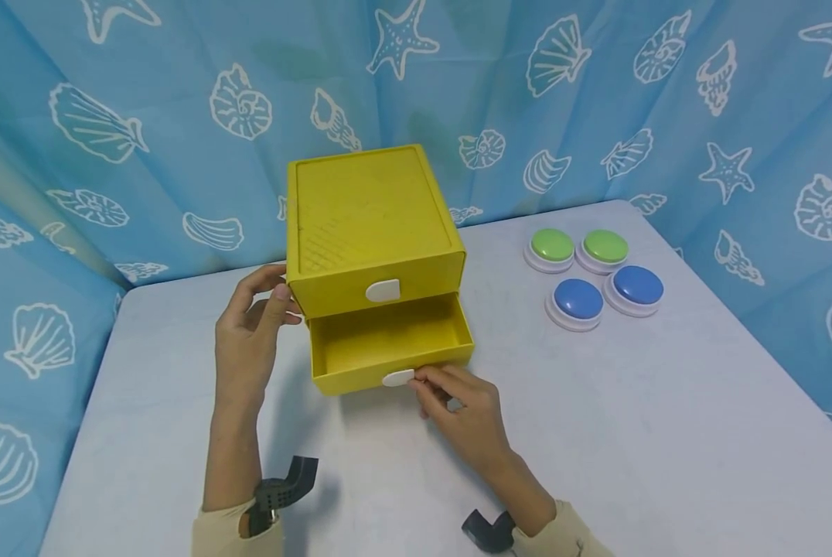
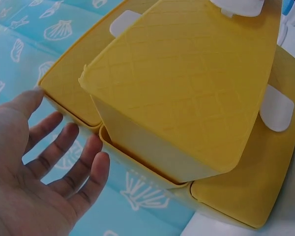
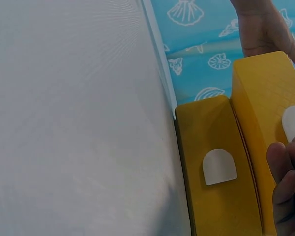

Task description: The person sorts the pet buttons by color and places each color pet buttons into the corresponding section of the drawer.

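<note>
A yellow drawer cabinet [image 1: 367, 209] stands on the table, with one drawer [image 1: 355, 381] pulled out and nothing visible inside. My right hand [image 1: 466, 410] pinches that drawer's white handle [image 1: 397, 377] at its right end. At the cabinet's left front edge is my left hand [image 1: 249, 333], fingers spread and loosely bent, the thumb at the corner. In the left wrist view, closed drawer fronts lie on either side of the pulled-out drawer [image 2: 182, 83]. The right wrist view shows only the fingertips of my right hand [image 3: 289, 189] by the handle.
Two green buttons [image 1: 552, 244] and two blue buttons [image 1: 578, 299] with white bases stand at the right on the white table [image 1: 618, 441]. Behind the table hangs a blue curtain [image 1: 485, 85] with white shell prints.
</note>
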A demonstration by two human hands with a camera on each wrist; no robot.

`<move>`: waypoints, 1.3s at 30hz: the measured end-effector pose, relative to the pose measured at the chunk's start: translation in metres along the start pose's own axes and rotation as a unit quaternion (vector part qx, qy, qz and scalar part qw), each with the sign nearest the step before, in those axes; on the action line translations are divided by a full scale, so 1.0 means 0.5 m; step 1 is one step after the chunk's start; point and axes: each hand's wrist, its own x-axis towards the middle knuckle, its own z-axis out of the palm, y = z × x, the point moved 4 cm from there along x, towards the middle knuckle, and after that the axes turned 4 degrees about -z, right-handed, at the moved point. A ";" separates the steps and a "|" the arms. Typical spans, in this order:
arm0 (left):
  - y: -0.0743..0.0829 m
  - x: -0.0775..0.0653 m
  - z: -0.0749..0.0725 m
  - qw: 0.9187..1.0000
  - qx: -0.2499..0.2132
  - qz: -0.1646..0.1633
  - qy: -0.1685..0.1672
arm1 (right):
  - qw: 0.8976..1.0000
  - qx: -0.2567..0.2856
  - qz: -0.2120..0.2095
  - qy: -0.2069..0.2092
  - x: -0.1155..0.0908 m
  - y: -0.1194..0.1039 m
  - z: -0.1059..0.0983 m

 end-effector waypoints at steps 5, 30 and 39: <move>0.000 -0.001 0.000 1.000 0.004 0.002 -0.001 | 1.000 0.009 0.002 -0.007 -0.006 -0.005 -0.003; 0.009 0.000 0.003 1.000 -0.005 0.012 -0.003 | 1.000 0.008 0.028 -0.011 -0.037 -0.056 -0.032; 0.012 -0.001 0.003 1.000 -0.010 0.009 0.000 | 0.999 0.037 0.014 -0.002 -0.027 -0.091 -0.045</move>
